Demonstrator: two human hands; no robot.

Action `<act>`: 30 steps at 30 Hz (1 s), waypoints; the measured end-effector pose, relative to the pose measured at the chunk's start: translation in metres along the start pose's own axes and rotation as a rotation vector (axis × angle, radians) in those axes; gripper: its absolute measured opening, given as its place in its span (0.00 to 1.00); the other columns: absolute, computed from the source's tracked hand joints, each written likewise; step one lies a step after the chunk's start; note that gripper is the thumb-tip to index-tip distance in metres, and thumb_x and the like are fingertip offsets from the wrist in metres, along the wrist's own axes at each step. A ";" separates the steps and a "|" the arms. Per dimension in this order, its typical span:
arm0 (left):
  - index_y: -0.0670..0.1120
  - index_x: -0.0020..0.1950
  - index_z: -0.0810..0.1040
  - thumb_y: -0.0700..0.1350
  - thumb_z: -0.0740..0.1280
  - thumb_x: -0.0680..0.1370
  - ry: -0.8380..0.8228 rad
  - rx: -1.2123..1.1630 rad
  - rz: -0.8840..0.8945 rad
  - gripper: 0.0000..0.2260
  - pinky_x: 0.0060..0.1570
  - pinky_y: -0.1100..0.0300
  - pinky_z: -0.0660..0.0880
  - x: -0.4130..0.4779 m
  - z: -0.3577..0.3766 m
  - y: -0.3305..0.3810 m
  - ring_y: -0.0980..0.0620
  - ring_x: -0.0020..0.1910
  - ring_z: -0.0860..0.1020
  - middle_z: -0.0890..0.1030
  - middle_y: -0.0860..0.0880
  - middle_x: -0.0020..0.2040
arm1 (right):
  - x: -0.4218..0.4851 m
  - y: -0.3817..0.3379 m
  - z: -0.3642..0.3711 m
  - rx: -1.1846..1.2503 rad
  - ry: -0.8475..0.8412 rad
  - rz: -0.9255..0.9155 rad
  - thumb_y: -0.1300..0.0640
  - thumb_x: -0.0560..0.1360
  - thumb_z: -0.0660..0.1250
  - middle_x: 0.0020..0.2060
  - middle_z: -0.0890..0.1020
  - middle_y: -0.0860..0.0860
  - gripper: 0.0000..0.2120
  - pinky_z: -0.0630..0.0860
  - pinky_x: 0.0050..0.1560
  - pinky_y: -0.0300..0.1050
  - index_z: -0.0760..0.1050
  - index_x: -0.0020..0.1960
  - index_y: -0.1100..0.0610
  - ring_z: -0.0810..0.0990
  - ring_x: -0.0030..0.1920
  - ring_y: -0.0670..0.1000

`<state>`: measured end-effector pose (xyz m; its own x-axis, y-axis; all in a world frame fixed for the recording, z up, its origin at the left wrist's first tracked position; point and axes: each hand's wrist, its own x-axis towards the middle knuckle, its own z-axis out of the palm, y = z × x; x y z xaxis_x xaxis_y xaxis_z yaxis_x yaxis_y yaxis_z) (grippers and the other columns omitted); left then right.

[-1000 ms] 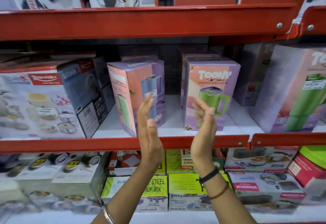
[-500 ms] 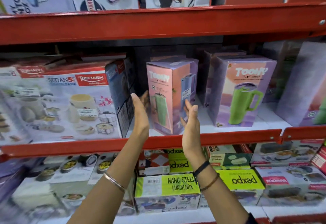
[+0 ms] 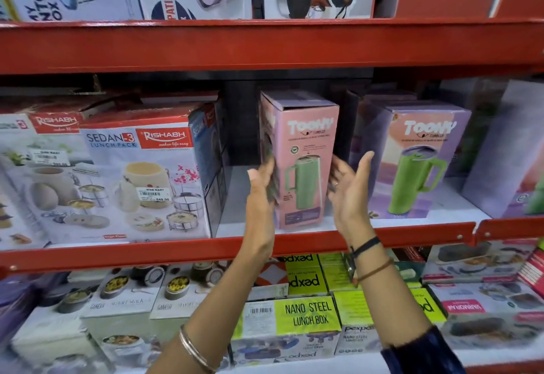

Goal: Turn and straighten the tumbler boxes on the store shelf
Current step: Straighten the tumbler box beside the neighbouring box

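Your left hand [image 3: 263,189] flat against the pink cardboard tumbler box's [image 3: 303,164] left side, your right hand [image 3: 348,189] spread just beside its right edge, neither grip closed, box upright on the red metal shelf [image 3: 412,233]

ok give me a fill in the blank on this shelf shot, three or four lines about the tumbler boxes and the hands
1. The pink tumbler box between the hands shows a mug printed in the colour ____.
2. The left hand lies against the box's ____ side.
3. The Rishabh lunch pack box stands to the ____ of the pink tumbler box.
4. The right hand, fingers spread, wears a black band on its ____.

Missing words: green; left; left; wrist
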<state>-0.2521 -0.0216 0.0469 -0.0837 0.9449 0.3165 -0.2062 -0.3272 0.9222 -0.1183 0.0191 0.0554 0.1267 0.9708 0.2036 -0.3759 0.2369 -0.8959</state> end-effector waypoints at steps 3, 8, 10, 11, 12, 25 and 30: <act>0.56 0.73 0.63 0.66 0.43 0.76 0.023 0.035 0.039 0.30 0.57 0.73 0.65 -0.015 0.014 -0.012 0.81 0.57 0.67 0.68 0.70 0.63 | 0.013 0.000 -0.008 -0.003 -0.029 0.050 0.33 0.75 0.36 0.56 0.80 0.53 0.41 0.74 0.55 0.46 0.72 0.66 0.59 0.79 0.55 0.51; 0.50 0.75 0.60 0.63 0.43 0.77 0.031 0.040 0.075 0.30 0.55 0.83 0.62 -0.025 0.024 -0.027 0.80 0.61 0.65 0.67 0.69 0.68 | 0.023 0.008 -0.011 -0.049 -0.032 0.085 0.33 0.76 0.35 0.63 0.78 0.57 0.41 0.73 0.60 0.46 0.71 0.68 0.59 0.77 0.62 0.54; 0.49 0.71 0.66 0.61 0.43 0.78 0.106 0.065 0.107 0.28 0.54 0.83 0.62 -0.016 0.019 -0.028 0.79 0.60 0.66 0.70 0.76 0.60 | 0.022 0.011 -0.009 -0.039 0.017 0.042 0.34 0.77 0.37 0.65 0.77 0.57 0.39 0.71 0.65 0.47 0.70 0.69 0.59 0.75 0.65 0.54; 0.50 0.70 0.69 0.60 0.43 0.78 0.160 0.069 0.126 0.28 0.56 0.81 0.62 -0.010 0.015 -0.025 0.77 0.61 0.66 0.71 0.75 0.60 | 0.018 0.013 -0.007 -0.029 0.082 0.000 0.35 0.77 0.39 0.67 0.76 0.56 0.37 0.70 0.67 0.48 0.69 0.69 0.59 0.74 0.66 0.53; 0.51 0.69 0.69 0.60 0.43 0.79 0.218 0.062 0.141 0.27 0.60 0.76 0.62 -0.002 0.011 -0.023 0.72 0.63 0.67 0.71 0.70 0.62 | 0.011 0.017 -0.006 -0.026 0.165 -0.053 0.37 0.78 0.41 0.68 0.75 0.55 0.35 0.67 0.70 0.49 0.69 0.70 0.59 0.73 0.68 0.52; 0.45 0.70 0.71 0.64 0.44 0.79 0.298 -0.122 -0.162 0.32 0.74 0.54 0.58 0.064 -0.013 -0.007 0.50 0.72 0.67 0.72 0.47 0.72 | -0.041 0.049 0.026 -0.100 -0.006 -0.171 0.22 0.65 0.48 0.76 0.59 0.40 0.44 0.53 0.77 0.46 0.57 0.75 0.44 0.57 0.75 0.39; 0.53 0.70 0.71 0.71 0.45 0.74 0.271 -0.072 -0.141 0.34 0.74 0.47 0.58 0.044 -0.017 -0.008 0.51 0.73 0.66 0.70 0.51 0.73 | -0.009 0.031 -0.002 -0.025 -0.049 -0.071 0.25 0.69 0.43 0.74 0.67 0.47 0.41 0.57 0.76 0.53 0.63 0.73 0.48 0.63 0.74 0.47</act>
<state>-0.2706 0.0228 0.0494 -0.3043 0.9465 0.1073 -0.3022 -0.2027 0.9314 -0.1292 0.0175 0.0251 0.1074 0.9523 0.2856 -0.3445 0.3051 -0.8878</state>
